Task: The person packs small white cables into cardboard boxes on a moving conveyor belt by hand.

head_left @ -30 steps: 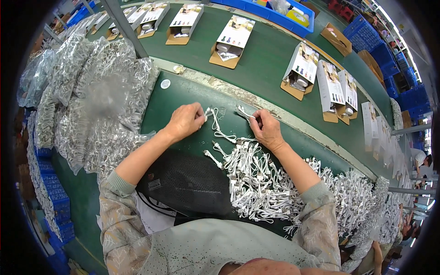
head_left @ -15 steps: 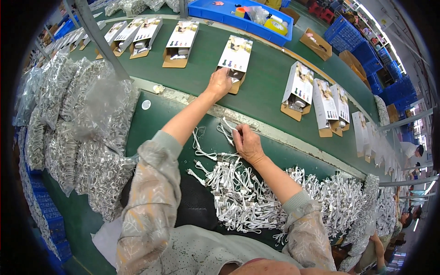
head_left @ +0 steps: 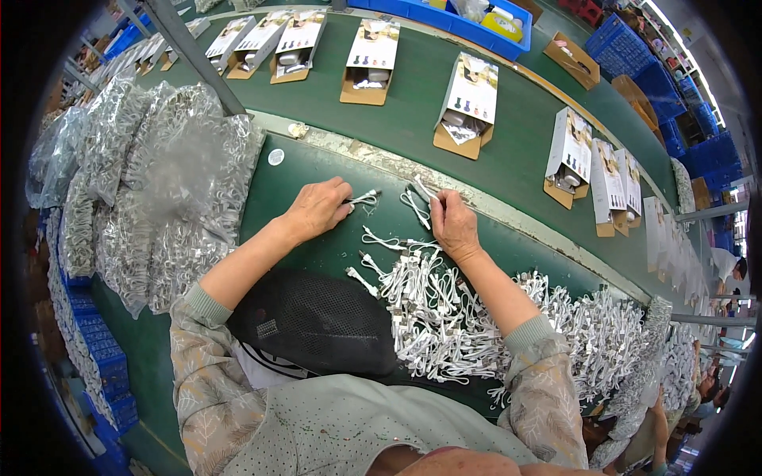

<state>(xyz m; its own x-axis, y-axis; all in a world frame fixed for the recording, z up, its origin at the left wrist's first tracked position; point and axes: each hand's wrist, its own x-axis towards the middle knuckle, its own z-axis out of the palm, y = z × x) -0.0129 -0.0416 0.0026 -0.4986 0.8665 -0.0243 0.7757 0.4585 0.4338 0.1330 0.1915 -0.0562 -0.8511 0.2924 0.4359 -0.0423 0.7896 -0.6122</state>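
Both hands work at the far edge of the green surface (head_left: 302, 170), just short of the pale strip that borders the belt (head_left: 524, 143). The left hand (head_left: 317, 208) has its fingers pressed together, pinching a small coiled white cable (head_left: 363, 198) that sticks out to the right of its fingertips. The right hand (head_left: 452, 224) is pinched too, on a second cable (head_left: 417, 197) whose loops stand up toward the far side. The two hands are close but apart. Just near and right of them lies the heap of cables (head_left: 444, 317), spreading right along the surface, while clear bags (head_left: 159, 182) of more stock are stacked at the left. Open boxes (head_left: 467, 103) stand in a row on the belt beyond, well apart from either grip. A black mesh pad (head_left: 313, 317) lies near the body. This looks like the picking and sorting step: one cable taken in each hand, not yet placed in a box. The next move probably calls for keeping each coil tidy in the pinch and a long reach to the far side, over the strip, without dragging loose cables along.
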